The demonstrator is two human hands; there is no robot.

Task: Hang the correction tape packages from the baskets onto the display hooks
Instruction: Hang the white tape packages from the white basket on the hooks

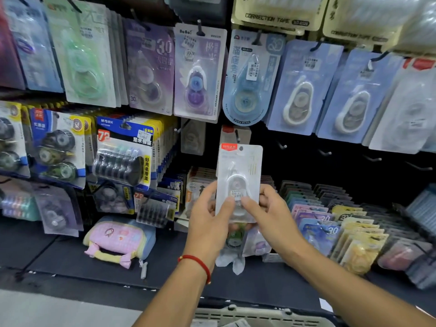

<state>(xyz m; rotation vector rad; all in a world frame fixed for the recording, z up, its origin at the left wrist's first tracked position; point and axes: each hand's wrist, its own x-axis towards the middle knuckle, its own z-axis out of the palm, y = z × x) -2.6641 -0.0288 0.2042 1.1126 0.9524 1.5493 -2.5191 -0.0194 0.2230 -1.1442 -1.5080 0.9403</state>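
basket rim (pixel 259 313), both hands (pixel 210 223) (pixel 271 213) pinching white package (pixel 238 175), hook (pixel 237 135) behind

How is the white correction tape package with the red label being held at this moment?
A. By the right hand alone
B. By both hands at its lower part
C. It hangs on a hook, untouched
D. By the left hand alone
B: the left hand and right hand both pinch the lower part of the white package, upright before the hooks.

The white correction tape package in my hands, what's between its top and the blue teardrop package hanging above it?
In the head view, a hook carrying a red-topped card sits between the white correction tape package and the blue teardrop package.
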